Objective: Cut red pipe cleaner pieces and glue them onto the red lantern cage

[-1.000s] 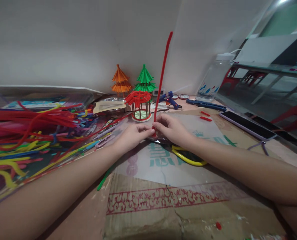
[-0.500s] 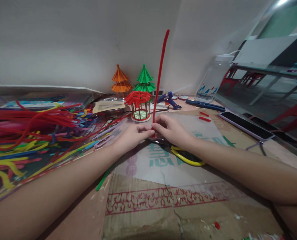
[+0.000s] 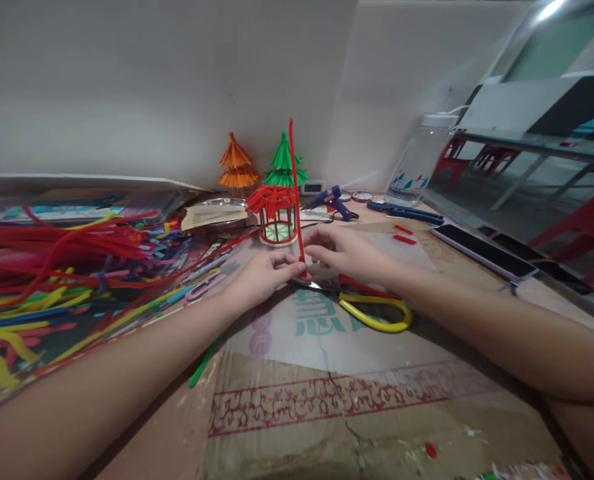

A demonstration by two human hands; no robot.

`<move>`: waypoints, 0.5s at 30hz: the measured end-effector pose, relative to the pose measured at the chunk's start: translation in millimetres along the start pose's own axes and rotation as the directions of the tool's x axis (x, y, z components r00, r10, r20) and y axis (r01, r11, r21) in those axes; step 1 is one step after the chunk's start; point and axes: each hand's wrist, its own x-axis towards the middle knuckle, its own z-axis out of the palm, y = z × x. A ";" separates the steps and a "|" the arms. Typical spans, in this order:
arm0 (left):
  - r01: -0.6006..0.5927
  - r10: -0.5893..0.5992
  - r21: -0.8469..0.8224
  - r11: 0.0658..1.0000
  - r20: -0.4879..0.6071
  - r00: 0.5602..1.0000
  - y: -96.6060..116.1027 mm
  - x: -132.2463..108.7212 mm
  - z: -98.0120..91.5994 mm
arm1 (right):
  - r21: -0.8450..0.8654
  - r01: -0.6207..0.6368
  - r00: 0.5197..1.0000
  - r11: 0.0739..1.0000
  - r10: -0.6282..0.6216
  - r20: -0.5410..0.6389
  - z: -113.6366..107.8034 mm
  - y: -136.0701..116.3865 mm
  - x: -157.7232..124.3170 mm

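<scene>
While the left hand (image 3: 264, 277) pinches the foot of a red pipe cleaner (image 3: 295, 173) between thumb and fingers at the centre of the frame, the right hand (image 3: 339, 250) sits just beside it, fingers loosely curled and thumb bent beneath them. I cannot tell whether the right fingertips touch the stem or close on anything. The red pipe cleaner stands nearly upright, leaning a little to the left at its top, and crosses in front of a small model with a red roof (image 3: 271, 200). Behind that model, a green tiered model (image 3: 284, 160) and an orange tiered model (image 3: 237, 163) stand against the pale wall. Under the right forearm, a yellow loop handle (image 3: 377, 323) shows on the sheet, with a shiny metal edge (image 3: 317, 285) below the hands; I cannot tell whether the two belong together.

To the right of centre lie a blue glue gun (image 3: 331, 198), two short red pieces (image 3: 404, 239) and a dark blue tool (image 3: 409, 213). A clear bottle (image 3: 417, 160) rises at the upper right, and a phone (image 3: 481, 253) lies below it, nearer the right edge. Heaped red pipe cleaners (image 3: 67, 243) fill the left side of the frame, with yellow strips (image 3: 21, 333) below them. A green strip (image 3: 204, 363) lies by the left forearm, and cardboard with a red scroll border (image 3: 297, 405) spreads across the lower middle.
</scene>
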 end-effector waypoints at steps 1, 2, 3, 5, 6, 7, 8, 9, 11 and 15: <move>0.007 -0.007 0.002 1.000 -0.008 1.000 0.8 -0.5 0.5 | -0.054 0.002 0.999 0.999 0.000 0.038 -8.8 -0.2 -3.1; 0.017 -0.017 0.006 1.000 -0.014 1.000 1.6 -0.8 0.9 | -0.112 -0.002 0.997 0.994 0.010 0.070 -17.8 0.3 -8.0; 0.029 -0.028 0.011 1.000 -0.022 0.999 2.3 -1.1 1.4 | -0.167 -0.016 0.995 0.986 0.033 0.098 -26.6 1.5 -14.6; 0.049 -0.048 0.020 0.999 -0.036 0.998 3.2 -1.1 2.0 | -0.251 -0.077 0.976 0.965 0.125 0.181 -42.1 4.7 -31.3; 0.052 -0.051 0.025 0.998 -0.041 0.998 3.2 -0.9 2.2 | -0.277 -0.103 0.957 0.955 0.171 0.235 -48.2 6.0 -40.3; 0.049 -0.048 0.027 0.998 -0.047 0.998 2.9 -0.7 2.3 | -0.291 -0.115 0.936 0.950 0.202 0.288 -52.9 6.7 -49.0; 0.045 -0.043 0.029 0.999 -0.050 0.998 2.4 -0.4 2.2 | -0.301 -0.114 0.921 0.947 0.214 0.324 -56.0 6.7 -56.8; 0.040 -0.039 0.029 0.999 -0.052 0.998 1.7 -0.1 2.0 | -0.312 -0.102 0.915 0.945 0.212 0.344 -57.5 5.9 -63.4; 0.041 -0.039 0.036 0.998 -0.060 0.997 0.3 0.1 1.1 | -0.355 -0.059 0.921 0.933 0.188 0.342 -56.2 3.7 -72.4; 0.045 -0.036 0.091 0.995 -0.097 0.995 1.9 -0.9 -0.5 | -0.441 0.034 0.921 0.897 0.144 0.363 -44.7 5.3 -79.1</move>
